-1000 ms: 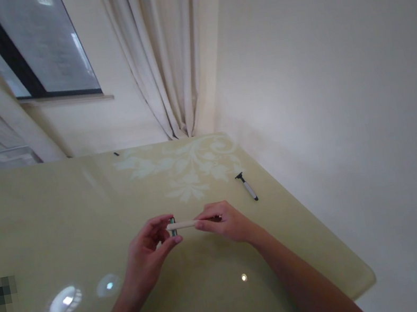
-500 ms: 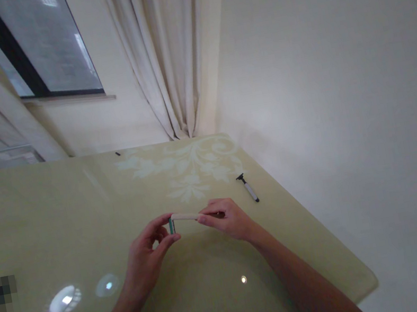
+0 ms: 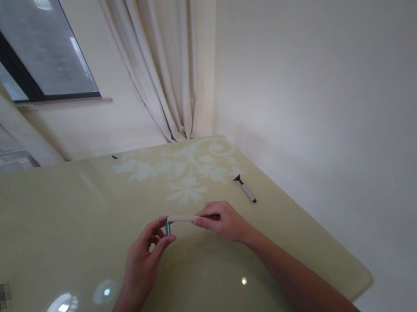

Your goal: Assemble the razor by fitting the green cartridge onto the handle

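Above the table, both hands hold a razor [image 3: 181, 218] with a pale handle and a green strip at its head. My left hand [image 3: 145, 256] pinches the head between thumb and fingers at its upper and lower edges. My right hand [image 3: 224, 222] is closed round the far end of the handle, whose dark tip is partly covered by the fingers. A second razor [image 3: 247, 190], with a grey handle and black head, lies on the table beyond my right hand.
The glossy greenish table [image 3: 62, 219] has a pale floral pattern and reflects lights. A small dark piece [image 3: 114, 157] lies near its back edge. A wall [image 3: 324, 103] runs along the right side, with a curtain [image 3: 164, 67] behind. A blurred dark shape is at the lower left.
The whole view has shifted slightly, so everything sits a little further left. Both hands keep the same hold on the razor.
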`<act>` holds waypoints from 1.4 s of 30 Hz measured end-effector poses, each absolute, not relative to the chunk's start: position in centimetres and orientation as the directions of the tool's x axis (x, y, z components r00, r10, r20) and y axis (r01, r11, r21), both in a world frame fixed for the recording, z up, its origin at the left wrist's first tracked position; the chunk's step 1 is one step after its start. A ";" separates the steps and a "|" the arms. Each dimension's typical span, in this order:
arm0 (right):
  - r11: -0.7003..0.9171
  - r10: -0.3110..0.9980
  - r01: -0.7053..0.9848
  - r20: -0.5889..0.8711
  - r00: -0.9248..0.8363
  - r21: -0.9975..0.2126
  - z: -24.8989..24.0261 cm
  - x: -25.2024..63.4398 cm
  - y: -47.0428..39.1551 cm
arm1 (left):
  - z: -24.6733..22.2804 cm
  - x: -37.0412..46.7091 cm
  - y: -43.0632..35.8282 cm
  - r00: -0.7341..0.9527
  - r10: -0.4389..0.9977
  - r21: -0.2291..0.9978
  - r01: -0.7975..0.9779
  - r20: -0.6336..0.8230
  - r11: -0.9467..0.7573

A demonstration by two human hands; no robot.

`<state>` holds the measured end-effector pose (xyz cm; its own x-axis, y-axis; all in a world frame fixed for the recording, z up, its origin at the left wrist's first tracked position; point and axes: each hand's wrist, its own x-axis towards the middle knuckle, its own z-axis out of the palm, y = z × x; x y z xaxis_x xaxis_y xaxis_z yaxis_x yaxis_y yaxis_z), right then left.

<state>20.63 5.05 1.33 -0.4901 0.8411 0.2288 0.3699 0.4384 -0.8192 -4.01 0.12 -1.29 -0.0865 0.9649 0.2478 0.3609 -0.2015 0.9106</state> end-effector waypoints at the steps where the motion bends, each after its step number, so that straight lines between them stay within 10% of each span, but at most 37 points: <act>1: 0.442 0.827 0.352 0.222 -0.516 -0.825 1.3 20.5 5.0 | -1.3 -4.0 0.2 -0.079 0.966 0.913 0.352 0.247 -0.205; 42: 0.411 0.857 0.412 0.191 -0.478 -0.813 0.4 20.1 5.2 | -2.1 -3.5 0.6 -0.100 0.984 0.985 0.106 0.146 -0.135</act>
